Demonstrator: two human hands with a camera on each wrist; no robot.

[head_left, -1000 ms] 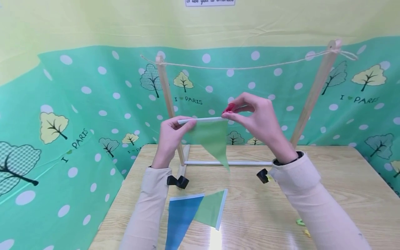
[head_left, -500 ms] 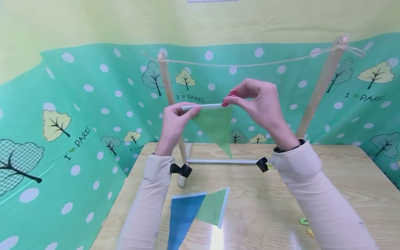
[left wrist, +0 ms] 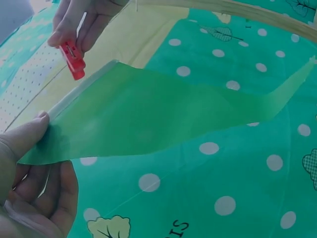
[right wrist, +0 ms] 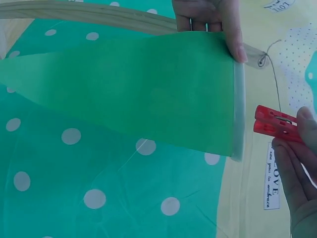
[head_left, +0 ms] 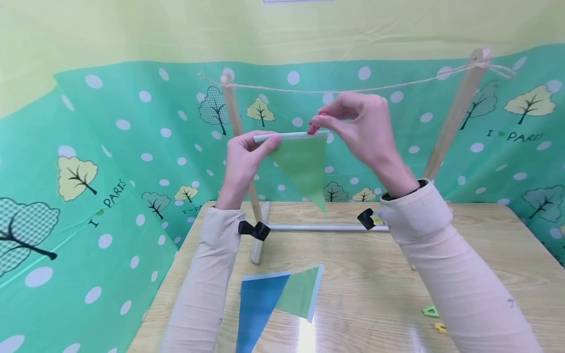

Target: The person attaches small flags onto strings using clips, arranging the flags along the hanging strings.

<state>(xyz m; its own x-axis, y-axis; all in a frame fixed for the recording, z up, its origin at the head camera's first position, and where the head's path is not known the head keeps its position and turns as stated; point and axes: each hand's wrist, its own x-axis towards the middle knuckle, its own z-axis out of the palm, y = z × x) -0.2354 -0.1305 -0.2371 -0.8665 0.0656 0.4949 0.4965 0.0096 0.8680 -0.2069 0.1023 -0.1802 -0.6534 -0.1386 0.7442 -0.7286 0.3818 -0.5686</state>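
Observation:
My left hand [head_left: 244,159] pinches the left end of the white top edge of a green triangular pennant [head_left: 304,162], whose tip hangs down to the right. Between thumb and fingers of my right hand [head_left: 366,127] is a red clothespin [right wrist: 277,122]. In the right wrist view the clothespin is apart from the pennant's white edge [right wrist: 239,109], a short gap between them. The left wrist view also has the clothespin [left wrist: 73,60] just off that edge. Above both hands a thin string [head_left: 287,90] runs between two wooden posts; the right hand's knuckles come up close under it.
The left post [head_left: 233,108] and right post [head_left: 459,113] stand on the wooden table, joined low by a white rod [head_left: 318,227]. A blue pennant [head_left: 260,306] and another green pennant [head_left: 300,294] lie in front. A green clothespin [head_left: 430,312] and a yellow clothespin [head_left: 440,327] lie at right.
Both hands have risen toward the string, bringing the green pennant and the red clothespin up. The pennants on the table have stayed put.

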